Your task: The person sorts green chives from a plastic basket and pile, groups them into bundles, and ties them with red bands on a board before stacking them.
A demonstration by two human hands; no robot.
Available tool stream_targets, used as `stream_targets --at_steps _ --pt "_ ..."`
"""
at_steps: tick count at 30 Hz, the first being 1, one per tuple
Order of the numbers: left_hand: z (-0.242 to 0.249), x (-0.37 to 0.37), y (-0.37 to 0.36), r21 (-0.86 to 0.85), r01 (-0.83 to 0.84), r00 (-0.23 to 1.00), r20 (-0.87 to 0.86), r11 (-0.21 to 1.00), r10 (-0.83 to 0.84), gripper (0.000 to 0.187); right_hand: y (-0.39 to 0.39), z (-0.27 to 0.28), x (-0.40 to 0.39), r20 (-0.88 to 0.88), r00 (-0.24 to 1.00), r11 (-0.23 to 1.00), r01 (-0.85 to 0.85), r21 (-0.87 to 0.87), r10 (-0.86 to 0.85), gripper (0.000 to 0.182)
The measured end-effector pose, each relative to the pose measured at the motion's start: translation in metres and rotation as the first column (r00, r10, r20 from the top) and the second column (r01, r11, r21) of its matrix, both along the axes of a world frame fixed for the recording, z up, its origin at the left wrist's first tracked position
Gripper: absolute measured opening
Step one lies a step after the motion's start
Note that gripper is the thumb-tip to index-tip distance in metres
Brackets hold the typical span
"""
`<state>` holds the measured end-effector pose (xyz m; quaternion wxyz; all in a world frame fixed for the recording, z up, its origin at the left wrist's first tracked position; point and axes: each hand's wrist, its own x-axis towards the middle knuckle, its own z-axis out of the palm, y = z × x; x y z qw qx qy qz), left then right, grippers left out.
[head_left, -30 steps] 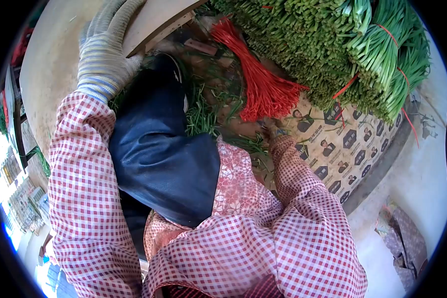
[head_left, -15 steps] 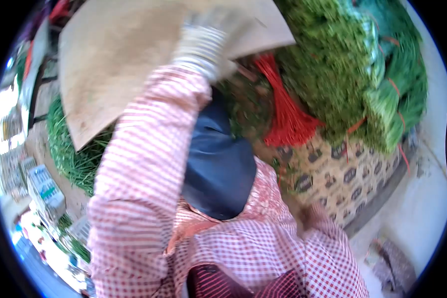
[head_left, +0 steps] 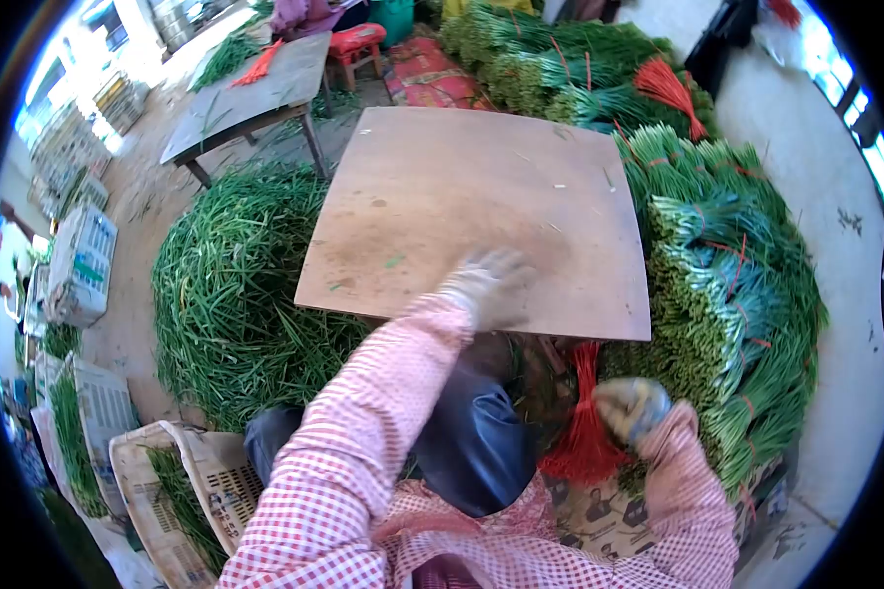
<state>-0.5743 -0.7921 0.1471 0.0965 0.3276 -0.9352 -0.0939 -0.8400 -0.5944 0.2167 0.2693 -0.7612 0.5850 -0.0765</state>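
My left hand [head_left: 493, 287], in a pale glove, is over the near part of a brown board tabletop [head_left: 481, 177]. Its fingers are spread and blurred by motion, with nothing seen in them. Specks and bits of green lie on the board. My right hand [head_left: 633, 408], in a stained glove, is beside a hanging bundle of red ties [head_left: 584, 422], close to its upper strands. Blur and the hand's angle hide whether its fingers grip any. Bundles of green stalks [head_left: 737, 324], bound with red ties, are piled at the right.
Left of the board is a heap of loose green leaves [head_left: 241, 275]. White plastic crates [head_left: 182, 491] stand at lower left. A second table [head_left: 255, 93], a red stool [head_left: 357, 41] and a seated person [head_left: 304, 15] are farther back. More red ties [head_left: 666, 88] lie on bundles behind.
The view has lifted, showing the whole board and the room beyond. My left hand has stayed over the board. My right hand has come up from near my lap to the red ties.
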Motion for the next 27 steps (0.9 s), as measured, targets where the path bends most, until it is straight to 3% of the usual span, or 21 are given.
stream_targets --at_steps 1,2,3,5,6,7,9,11,12,14,15,16,17,18,19,21,22,23,24,25,27 --pt "0.009 0.031 -0.004 0.038 -0.103 0.994 0.036 0.994 0.102 0.070 -0.029 0.003 -0.001 0.148 0.988 0.973 -0.018 -0.228 0.053 0.017" --pt "0.020 0.061 -0.006 0.023 -0.239 0.963 0.134 0.971 0.234 0.070 -0.060 0.013 0.004 0.193 0.981 0.964 0.051 -0.262 0.000 0.016" --pt "0.026 0.093 -0.007 -0.002 -0.371 0.903 0.231 0.929 0.362 0.069 -0.096 0.033 0.015 0.153 0.975 0.983 0.175 -0.063 -0.164 0.017" --pt "0.015 0.166 -0.005 -0.046 -0.581 0.785 0.231 0.813 0.574 0.072 -0.177 0.032 0.026 0.119 0.991 0.929 0.096 -0.357 -0.057 0.017" --pt "0.023 0.196 0.004 0.043 -0.675 0.732 0.162 0.737 0.662 0.072 -0.216 0.031 0.035 0.035 0.998 0.898 0.060 -0.435 -0.050 0.018" --pt "0.030 0.225 0.014 0.139 -0.748 0.662 0.105 0.648 0.742 0.072 -0.254 0.024 0.042 0.011 0.999 0.885 0.038 -0.464 -0.037 0.019" --pt "0.008 0.295 0.040 0.113 -0.872 0.486 0.085 0.476 0.870 0.074 -0.325 0.000 0.050 -0.140 0.988 0.869 -0.018 -0.495 -0.060 0.023" --pt "0.031 0.347 0.084 0.108 -0.915 0.402 0.159 0.389 0.902 0.075 -0.367 -0.030 0.054 -0.161 0.987 0.871 -0.060 -0.488 -0.023 0.026" --pt "0.040 0.373 0.112 0.083 -0.938 0.347 0.199 0.337 0.916 0.075 -0.366 -0.023 0.066 0.130 0.953 0.922 0.298 -0.248 -0.273 0.030" --pt "0.041 0.435 0.181 0.039 -0.974 0.228 0.194 0.225 0.954 0.072 -0.349 -0.039 0.078 0.259 0.890 0.880 0.430 -0.201 -0.376 0.041" --pt "0.018 0.481 0.223 0.173 -0.956 0.243 0.023 0.235 0.970 0.062 -0.352 -0.074 0.067 0.168 0.962 0.859 0.269 -0.437 -0.215 0.040" --pt "0.020 0.498 0.275 -0.043 -0.982 0.182 0.038 0.183 0.983 0.051 -0.356 -0.110 0.056 0.033 0.994 0.751 0.099 -0.653 -0.102 0.040" --pt "0.026 0.503 0.318 0.114 -0.989 0.098 0.026 0.094 0.995 0.044 -0.315 -0.096 0.073 -0.140 0.990 0.788 -0.082 -0.610 -0.005 0.046" --pt "0.020 0.512 0.368 0.313 -0.950 -0.026 -0.033 -0.015 0.999 0.047 -0.260 -0.073 0.100 -0.314 0.943 0.849 -0.257 -0.461 0.115 0.055" --pt "0.020 0.502 0.406 0.130 -0.964 -0.211 0.157 -0.232 0.965 0.048 -0.233 -0.067 0.119 -0.405 0.897 0.885 -0.323 -0.335 0.175 0.067" --pt "-0.017 0.496 0.507 0.320 -0.881 -0.389 -0.069 -0.349 0.919 0.057 -0.218 -0.059 0.149 -0.449 0.881 0.926 -0.285 -0.248 0.150 0.084" --pt "-0.031 0.505 0.554 0.342 -0.846 -0.406 0.082 -0.408 0.910 0.063 -0.219 -0.056 0.162 -0.451 0.886 0.941 -0.238 -0.241 0.109 0.089" --pt "-0.051 0.496 0.596 0.259 -0.895 -0.373 0.010 -0.363 0.928 0.065 -0.222 -0.051 0.175 -0.456 0.890 0.965 -0.144 -0.219 0.029 0.098" --pt "-0.068 0.480 0.623 0.172 -0.930 -0.339 -0.060 -0.325 0.939 0.067 -0.228 -0.032 0.191 -0.506 0.862 0.979 -0.088 -0.186 -0.018 0.084" --pt "-0.015 0.414 0.578 0.192 -0.841 -0.489 0.128 -0.505 0.863 0.068 -0.235 -0.027 0.194 -0.518 0.854 0.979 -0.073 -0.192 -0.038 0.079" --pt "-0.043 0.394 0.607 0.515 -0.617 -0.679 0.033 -0.595 0.733 0.071 -0.240 -0.026 0.177 -0.506 0.860 0.973 -0.057 -0.224 -0.066 0.070"
